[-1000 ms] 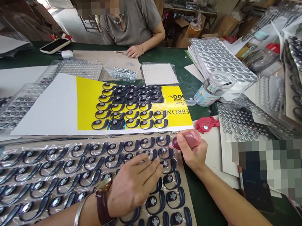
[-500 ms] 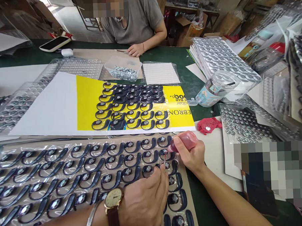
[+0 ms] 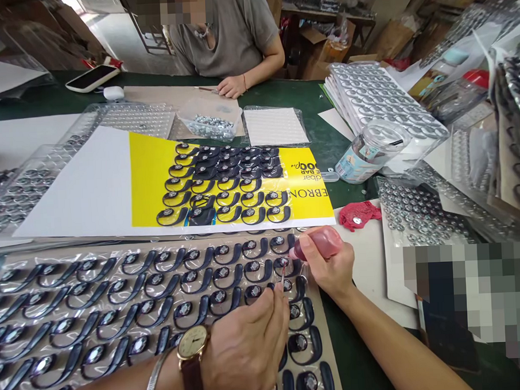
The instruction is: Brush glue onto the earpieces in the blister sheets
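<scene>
My right hand [image 3: 334, 266] is closed around a small soft bottle [image 3: 326, 242] of red liquid. Its nozzle points left, beside a dark hook-shaped piece with a round shiny stone [image 3: 282, 263]. Below it my left hand [image 3: 253, 339], with a watch on the wrist, pinches a thin pointed metal tool [image 3: 283, 277]. The tool's tip is at that stone and looks reddish; whether it touches cannot be told. Rows of similar hook-shaped pieces [image 3: 160, 280] lie under clear film on a brown board [image 3: 320, 330]. My left hand and forearm cover some of them.
A white-and-yellow sheet [image 3: 79, 191] bearing more pieces lies beyond the board. Behind it stands a clear tub of stones [image 3: 211, 127]. To the right are a red cloth [image 3: 359, 215], a plastic cup [image 3: 370, 155] and stacked cards [image 3: 385, 97]. Another person's hand [image 3: 232, 86] rests across the table.
Both hands stay almost in place, with the tool tip still at the same stone. The whole view has shifted very slightly.
</scene>
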Available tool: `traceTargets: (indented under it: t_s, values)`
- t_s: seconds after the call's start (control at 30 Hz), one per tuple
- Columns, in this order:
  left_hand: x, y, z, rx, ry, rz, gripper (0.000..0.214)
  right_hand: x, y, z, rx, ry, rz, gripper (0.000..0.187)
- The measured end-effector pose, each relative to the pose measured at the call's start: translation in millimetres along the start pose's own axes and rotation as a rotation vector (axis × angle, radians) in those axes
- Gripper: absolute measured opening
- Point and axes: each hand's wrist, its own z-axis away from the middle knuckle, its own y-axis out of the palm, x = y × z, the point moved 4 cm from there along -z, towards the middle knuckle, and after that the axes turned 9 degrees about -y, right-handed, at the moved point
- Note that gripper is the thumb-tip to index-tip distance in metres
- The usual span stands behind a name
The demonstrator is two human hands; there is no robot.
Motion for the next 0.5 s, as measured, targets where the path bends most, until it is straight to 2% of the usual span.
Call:
traceTargets:
  t_s: [0.17, 0.5]
  values:
    - [-0.6, 0.9, 1.4, 0.019, -0.006, 0.001, 0.041, -0.9, -1.3, -1.2, -0.033, 0.019, 0.001, 0.015]
    - [2.7, 0.3, 0.4, 0.0, -0.057, 0.048, 0.038, -2.4, 1.3, -2.4, -0.002, 0.022, 0.043, 0.019]
